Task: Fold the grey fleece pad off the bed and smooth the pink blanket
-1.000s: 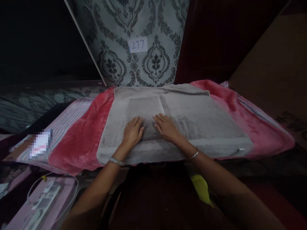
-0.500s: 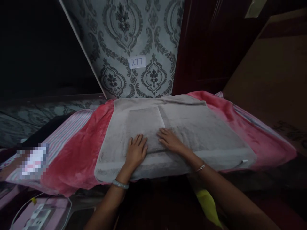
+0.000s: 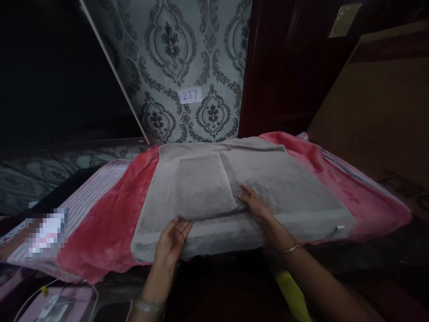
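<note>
A folded grey cloth (image 3: 203,185), roughly square, lies flat on a larger grey towel (image 3: 288,192) that is spread out. My left hand (image 3: 174,239) is by the folded cloth's front left corner, open, fingers stretched forward and palm turned inward. By its front right corner is my right hand (image 3: 256,205), also open, with its fingers apart and pointing left. Neither hand has visibly closed on the cloth; whether the fingertips touch it I cannot tell. A bracelet is on each wrist.
Under the towel lies a red and pink blanket (image 3: 117,214) with striped edges. A dark screen (image 3: 63,76) stands back left, a cardboard box (image 3: 378,98) at the right. A paper marked 277 (image 3: 190,95) hangs on the patterned wall. A power strip (image 3: 55,308) lies front left.
Both hands have left the top of the folded cloth. My left hand has moved toward me and left, my right hand to the right, uncovering the cloth's front part. The view has shifted slightly.
</note>
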Tool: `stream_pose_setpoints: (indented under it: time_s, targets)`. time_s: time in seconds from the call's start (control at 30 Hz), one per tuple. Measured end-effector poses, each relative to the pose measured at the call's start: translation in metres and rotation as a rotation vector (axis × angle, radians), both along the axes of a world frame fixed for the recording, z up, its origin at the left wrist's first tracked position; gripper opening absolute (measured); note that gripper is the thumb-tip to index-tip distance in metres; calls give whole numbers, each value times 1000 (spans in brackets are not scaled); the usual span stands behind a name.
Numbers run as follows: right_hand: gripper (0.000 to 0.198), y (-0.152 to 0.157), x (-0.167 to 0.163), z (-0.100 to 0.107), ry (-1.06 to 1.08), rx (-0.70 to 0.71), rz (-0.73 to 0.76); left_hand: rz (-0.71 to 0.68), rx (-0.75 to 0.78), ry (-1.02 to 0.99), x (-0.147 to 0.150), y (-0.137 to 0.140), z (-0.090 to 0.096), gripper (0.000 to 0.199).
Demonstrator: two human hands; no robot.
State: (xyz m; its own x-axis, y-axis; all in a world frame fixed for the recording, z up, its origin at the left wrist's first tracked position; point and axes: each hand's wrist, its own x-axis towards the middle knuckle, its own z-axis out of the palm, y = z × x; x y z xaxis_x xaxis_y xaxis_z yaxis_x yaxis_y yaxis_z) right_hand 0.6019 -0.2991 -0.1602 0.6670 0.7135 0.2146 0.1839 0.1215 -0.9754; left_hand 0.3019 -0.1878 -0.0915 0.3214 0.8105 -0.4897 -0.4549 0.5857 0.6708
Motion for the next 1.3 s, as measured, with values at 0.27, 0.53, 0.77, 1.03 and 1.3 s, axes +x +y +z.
stream_pose_setpoints:
  time_s: [0.27, 0.53, 0.77, 1.03, 1.3]
  targets:
    - [69, 3, -17, 37, 305, -76, 164, -74, 49, -95, 73, -27, 3, 22]
    - [81, -19, -56, 48, 522, -18, 188, 74, 174, -12, 67, -35, 29, 35]
    - [73, -35, -41, 16, 294, -123, 143, 156, 244, 153, -37, 1, 36, 32]
    - [54, 94, 7, 85, -528, -516, 64, 217, 121, 198, -56, 10, 27, 40]
    - [31, 164, 5, 118, -526, -734, 310, 177, 199, 211, -59, -1, 12, 51]
